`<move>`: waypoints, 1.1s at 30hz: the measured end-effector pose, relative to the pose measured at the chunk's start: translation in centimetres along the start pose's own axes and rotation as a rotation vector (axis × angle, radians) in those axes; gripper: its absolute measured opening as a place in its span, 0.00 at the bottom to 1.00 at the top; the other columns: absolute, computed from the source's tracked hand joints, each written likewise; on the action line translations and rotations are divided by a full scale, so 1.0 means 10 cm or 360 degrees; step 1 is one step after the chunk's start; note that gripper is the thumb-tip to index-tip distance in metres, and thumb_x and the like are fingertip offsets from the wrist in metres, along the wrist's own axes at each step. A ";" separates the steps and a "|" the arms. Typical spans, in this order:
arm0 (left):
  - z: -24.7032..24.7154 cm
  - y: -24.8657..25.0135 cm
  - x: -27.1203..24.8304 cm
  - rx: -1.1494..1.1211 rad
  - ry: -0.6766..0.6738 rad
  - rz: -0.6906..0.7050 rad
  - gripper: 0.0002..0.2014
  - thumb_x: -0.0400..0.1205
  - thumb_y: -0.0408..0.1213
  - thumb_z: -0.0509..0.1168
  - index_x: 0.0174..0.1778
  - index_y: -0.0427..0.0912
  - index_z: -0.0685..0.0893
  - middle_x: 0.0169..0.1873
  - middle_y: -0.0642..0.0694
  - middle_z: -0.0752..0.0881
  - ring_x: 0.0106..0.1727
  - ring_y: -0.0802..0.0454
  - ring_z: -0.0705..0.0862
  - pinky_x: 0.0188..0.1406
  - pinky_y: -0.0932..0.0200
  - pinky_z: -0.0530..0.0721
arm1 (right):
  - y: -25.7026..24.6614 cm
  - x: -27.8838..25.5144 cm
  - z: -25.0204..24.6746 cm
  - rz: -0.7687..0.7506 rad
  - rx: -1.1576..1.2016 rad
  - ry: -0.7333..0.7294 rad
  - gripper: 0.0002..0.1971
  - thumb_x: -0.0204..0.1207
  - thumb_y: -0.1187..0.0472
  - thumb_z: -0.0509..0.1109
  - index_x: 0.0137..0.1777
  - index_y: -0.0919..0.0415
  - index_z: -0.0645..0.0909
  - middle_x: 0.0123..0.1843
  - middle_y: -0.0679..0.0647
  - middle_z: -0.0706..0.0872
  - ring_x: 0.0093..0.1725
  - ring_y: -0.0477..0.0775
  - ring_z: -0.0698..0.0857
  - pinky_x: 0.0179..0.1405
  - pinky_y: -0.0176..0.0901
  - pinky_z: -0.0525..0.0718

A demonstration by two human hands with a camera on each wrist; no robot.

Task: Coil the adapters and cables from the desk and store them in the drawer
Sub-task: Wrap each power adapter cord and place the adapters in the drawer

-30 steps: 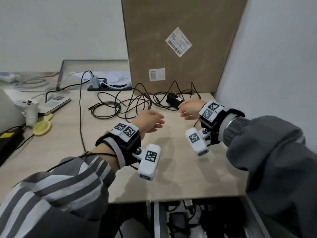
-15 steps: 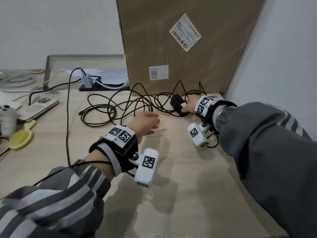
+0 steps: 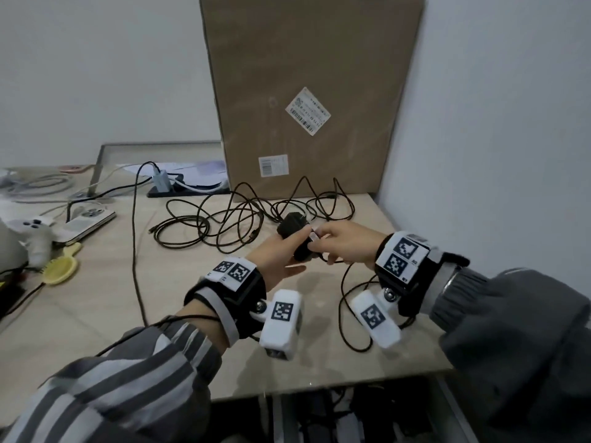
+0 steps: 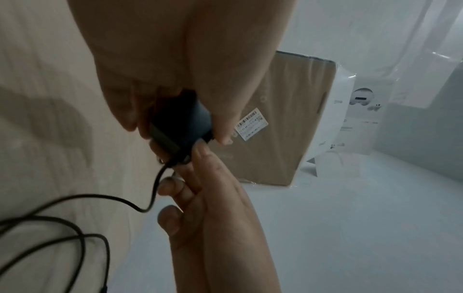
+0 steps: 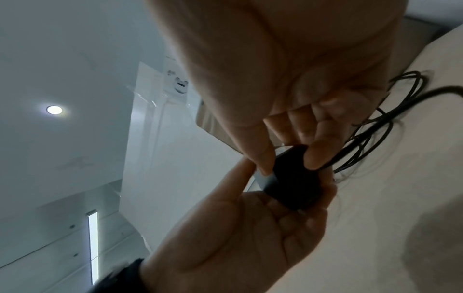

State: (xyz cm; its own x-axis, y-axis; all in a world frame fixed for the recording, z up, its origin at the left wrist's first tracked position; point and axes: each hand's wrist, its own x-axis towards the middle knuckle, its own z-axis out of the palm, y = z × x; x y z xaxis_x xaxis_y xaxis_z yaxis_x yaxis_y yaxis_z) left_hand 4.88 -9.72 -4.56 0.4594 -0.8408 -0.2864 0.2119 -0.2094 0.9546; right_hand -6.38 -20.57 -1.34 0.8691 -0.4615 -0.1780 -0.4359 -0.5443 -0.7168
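You grip a black power adapter (image 3: 295, 239) in both your left hand (image 3: 277, 262) and right hand (image 3: 347, 246); its uncoiled cable (image 3: 224, 219) sprawls before the cardboard box (image 3: 307, 91), nothing stored yet.

Two hands, the left hand (image 3: 276, 260) and the right hand (image 3: 347, 246), share one black adapter (image 3: 295, 235). One cardboard box (image 3: 307, 91) carries two labels. One tangle of black cables (image 3: 224, 222) holds perhaps two or three cords. One yellow brush (image 3: 60, 270), one power strip (image 3: 179, 188).
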 end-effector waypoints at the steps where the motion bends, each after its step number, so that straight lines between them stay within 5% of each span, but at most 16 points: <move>1: 0.04 -0.01 -0.06 -0.0036 0.0026 0.0043 0.16 0.85 0.48 0.63 0.61 0.41 0.82 0.48 0.44 0.87 0.47 0.52 0.85 0.46 0.59 0.81 | -0.01 -0.10 0.02 -0.0007 0.0012 0.0018 0.08 0.81 0.53 0.65 0.52 0.55 0.82 0.49 0.51 0.88 0.35 0.45 0.82 0.27 0.35 0.72; 7: 0.17 -0.02 -0.38 -0.0258 0.0278 0.0291 0.19 0.82 0.44 0.68 0.64 0.36 0.79 0.48 0.41 0.87 0.45 0.50 0.86 0.45 0.57 0.85 | 0.01 -0.58 0.12 -0.0043 0.0056 0.0062 0.13 0.79 0.54 0.69 0.61 0.56 0.79 0.48 0.54 0.91 0.35 0.41 0.80 0.29 0.28 0.73; 10: 0.19 0.10 -0.55 -0.0520 0.0347 0.0409 0.12 0.83 0.41 0.67 0.56 0.37 0.78 0.38 0.43 0.83 0.40 0.50 0.85 0.41 0.55 0.85 | 0.08 -0.74 0.14 -0.0144 0.0023 0.0103 0.05 0.78 0.58 0.70 0.47 0.57 0.87 0.45 0.56 0.92 0.42 0.44 0.82 0.42 0.34 0.75; 14: 0.17 0.28 -0.80 -0.0706 0.0231 0.0519 0.08 0.83 0.37 0.67 0.53 0.38 0.78 0.33 0.46 0.79 0.32 0.51 0.81 0.33 0.58 0.85 | 0.17 -0.92 0.12 -0.0138 0.0096 0.0131 0.13 0.78 0.51 0.70 0.36 0.56 0.88 0.42 0.52 0.91 0.45 0.46 0.85 0.54 0.38 0.77; 17: 0.21 0.30 -1.03 -0.0395 0.0004 0.0482 0.10 0.83 0.39 0.67 0.57 0.40 0.78 0.37 0.45 0.79 0.33 0.52 0.81 0.30 0.62 0.82 | 0.16 -1.03 0.06 -0.0112 0.0136 0.0194 0.16 0.75 0.47 0.73 0.38 0.61 0.89 0.43 0.51 0.91 0.52 0.47 0.85 0.61 0.40 0.75; 22: 0.31 0.25 -1.30 0.0018 -0.0374 0.0401 0.15 0.82 0.40 0.68 0.63 0.43 0.80 0.37 0.48 0.82 0.35 0.54 0.79 0.39 0.59 0.77 | 0.08 -1.16 -0.03 -0.0078 0.0141 0.0228 0.13 0.67 0.47 0.80 0.32 0.57 0.87 0.34 0.50 0.88 0.40 0.46 0.85 0.57 0.41 0.78; 27: 0.32 0.26 -1.47 0.0787 -0.0404 0.0429 0.18 0.80 0.38 0.71 0.65 0.47 0.79 0.45 0.45 0.82 0.43 0.51 0.79 0.39 0.59 0.79 | -0.02 -1.24 -0.12 -0.0041 0.0089 0.0308 0.09 0.60 0.56 0.77 0.21 0.53 0.84 0.26 0.50 0.81 0.31 0.52 0.76 0.33 0.39 0.70; 29: 0.33 0.30 -1.49 0.1048 -0.0400 0.0447 0.20 0.79 0.39 0.73 0.65 0.54 0.79 0.47 0.47 0.83 0.44 0.51 0.81 0.41 0.58 0.80 | -0.06 -1.28 -0.14 -0.0028 0.0064 0.0293 0.07 0.60 0.55 0.76 0.23 0.54 0.85 0.31 0.57 0.81 0.33 0.54 0.74 0.33 0.41 0.70; 33: 0.34 0.40 -1.48 0.1558 -0.0425 0.0422 0.28 0.77 0.42 0.73 0.73 0.62 0.74 0.49 0.46 0.85 0.41 0.50 0.81 0.41 0.55 0.81 | -0.15 -1.34 -0.15 -0.0022 0.0065 0.0292 0.10 0.71 0.61 0.75 0.29 0.57 0.83 0.35 0.53 0.81 0.33 0.48 0.75 0.36 0.40 0.79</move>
State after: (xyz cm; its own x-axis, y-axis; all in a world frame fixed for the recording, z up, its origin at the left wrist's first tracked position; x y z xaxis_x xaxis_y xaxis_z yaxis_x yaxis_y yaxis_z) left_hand -4.05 0.20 3.82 0.1586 -0.9767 -0.1449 -0.7130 -0.2148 0.6674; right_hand -17.74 -14.63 3.18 0.8161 -0.5762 -0.0444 -0.4109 -0.5246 -0.7456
